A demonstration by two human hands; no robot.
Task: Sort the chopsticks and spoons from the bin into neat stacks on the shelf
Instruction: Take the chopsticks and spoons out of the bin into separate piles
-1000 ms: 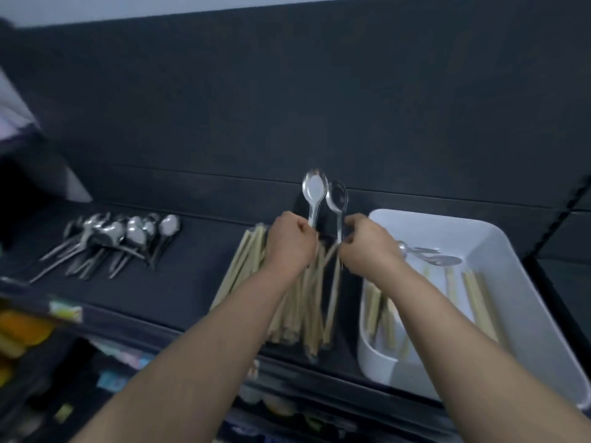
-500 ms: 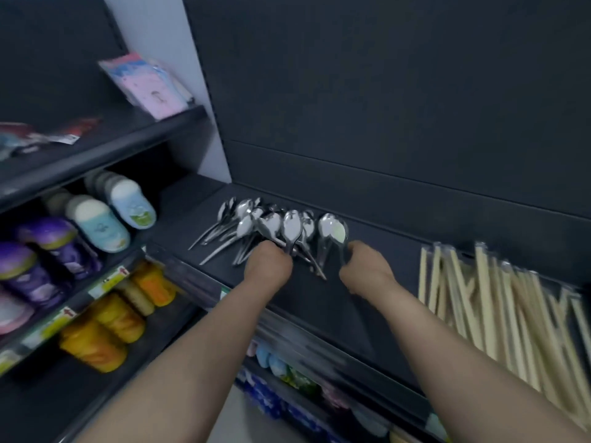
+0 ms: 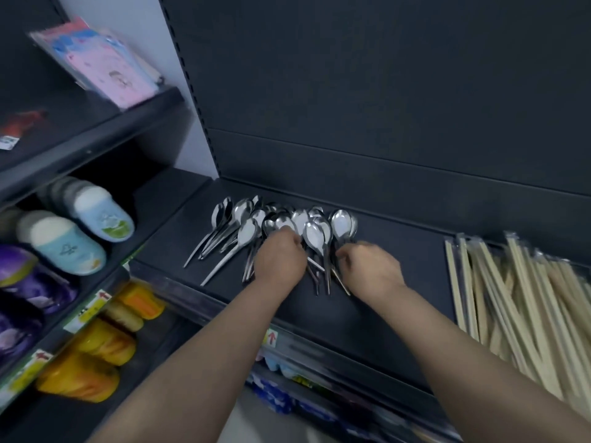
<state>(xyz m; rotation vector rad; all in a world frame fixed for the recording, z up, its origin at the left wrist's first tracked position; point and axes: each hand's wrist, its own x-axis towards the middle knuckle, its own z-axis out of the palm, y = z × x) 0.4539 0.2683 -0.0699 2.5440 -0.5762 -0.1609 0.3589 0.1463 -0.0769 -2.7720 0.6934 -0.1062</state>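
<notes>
Spoons (image 3: pixel 315 236) are being laid down, bowls just beyond the knuckles, left hand (image 3: pixel 281 260) and right hand (image 3: pixel 367 263) gripping handles; releasing them squarely seems next.

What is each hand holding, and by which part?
Left hand grips a metal spoon by its handle, just below the bowl; right hand grips the rightmost spoon likewise.

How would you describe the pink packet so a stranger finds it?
Start at the upper shelf on the left. The pink packet stands tilted at its right end. It alone is pink and blue; its neighbour is red.
</notes>
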